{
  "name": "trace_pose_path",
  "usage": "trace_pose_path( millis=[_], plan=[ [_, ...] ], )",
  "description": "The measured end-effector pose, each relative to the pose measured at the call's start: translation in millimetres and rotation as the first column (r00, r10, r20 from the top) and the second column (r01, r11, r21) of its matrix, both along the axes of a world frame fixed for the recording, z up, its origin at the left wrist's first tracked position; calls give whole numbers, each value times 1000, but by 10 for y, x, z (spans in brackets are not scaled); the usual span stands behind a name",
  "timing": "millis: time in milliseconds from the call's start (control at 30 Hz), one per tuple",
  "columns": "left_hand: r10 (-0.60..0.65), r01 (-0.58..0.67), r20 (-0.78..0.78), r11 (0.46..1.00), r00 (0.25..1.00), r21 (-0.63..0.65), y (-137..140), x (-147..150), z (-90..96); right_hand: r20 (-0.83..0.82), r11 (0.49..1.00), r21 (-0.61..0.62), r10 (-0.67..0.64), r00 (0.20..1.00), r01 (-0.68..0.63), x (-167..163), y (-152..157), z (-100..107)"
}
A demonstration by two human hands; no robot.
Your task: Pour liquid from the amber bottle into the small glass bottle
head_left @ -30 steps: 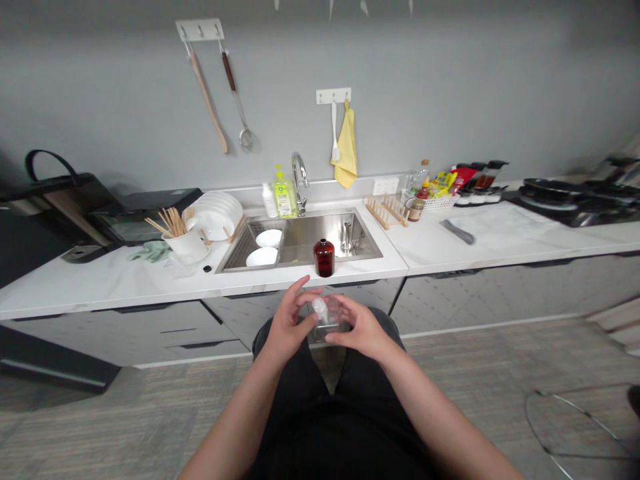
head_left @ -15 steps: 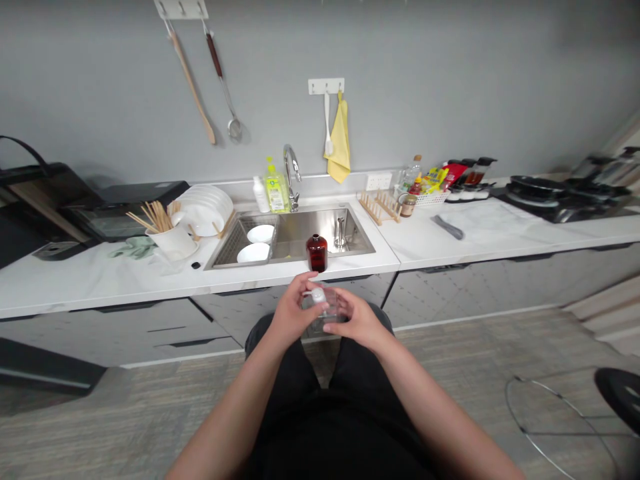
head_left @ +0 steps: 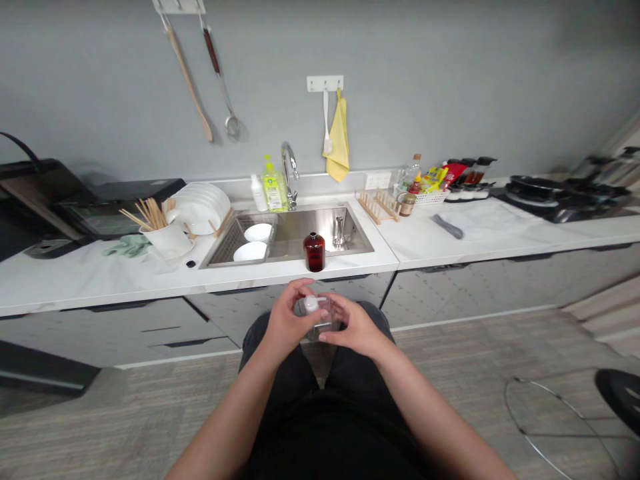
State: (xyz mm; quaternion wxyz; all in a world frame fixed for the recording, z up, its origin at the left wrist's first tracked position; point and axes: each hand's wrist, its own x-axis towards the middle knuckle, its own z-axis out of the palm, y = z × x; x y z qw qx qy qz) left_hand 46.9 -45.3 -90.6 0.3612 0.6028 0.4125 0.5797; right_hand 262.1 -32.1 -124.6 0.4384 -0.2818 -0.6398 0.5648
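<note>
In front of my lap, below the counter's front edge, a clear pump bottle (head_left: pixel 326 326) is held between both hands. My left hand (head_left: pixel 287 319) is closed around its left side, with the thumb across the front near the white pump head (head_left: pixel 311 304). The bottle's right side is in the grip of my right hand (head_left: pixel 359 327), fingers behind and thumb in front. The pump's spout points right. Just beyond my hands, a dark red bottle (head_left: pixel 314 255) with an uncapped neck stands upright on the counter's front rim, before the sink.
Behind the red bottle is the steel sink (head_left: pixel 295 233), with a wire basket holding white bowls (head_left: pixel 250 251) at its left. Green dish soap (head_left: pixel 273 190) stands beside the faucet (head_left: pixel 289 170). A chopstick holder (head_left: pixel 169 241) and white plates (head_left: pixel 203 207) are left; a wooden rack (head_left: pixel 377 205) is right.
The pump's spout has swung from pointing left to pointing right. Both hands and the clear bottle sit slightly lower in view. The red bottle stays on the counter.
</note>
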Motion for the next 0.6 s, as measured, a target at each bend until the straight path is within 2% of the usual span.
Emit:
trace_pose_path(
  millis=[67, 167, 267, 333, 500, 600],
  plan=[
    [17, -18, -46, 1000, 999, -11, -2, 8, -15, 13, 1000, 5, -11, 1000, 11, -19, -8, -34],
    [-132, 131, -62, 991, 989, -25, 7, -20, -10, 18, 999, -9, -33, 999, 34, -21, 55, -37],
    [-248, 249, 32, 968, 968, -24, 40, -59, -33, 20, 999, -12, -38, 999, 38, -19, 135, -20],
    [-198, 201, 94, 979, 976, -34, 68, -67, -58, 33, 999, -6, -41, 999, 41, -32, 162, -19],
    [61, -55, 143, 998, 988, -42, 110, -83, -33, 101, 997, 21, -73, 992, 71, -92, 151, -38],
    [104, -101, 105, 994, 989, -32, 106, -178, 48, 149, 995, 38, -93, 984, 88, -112, 143, -39]
  ],
)
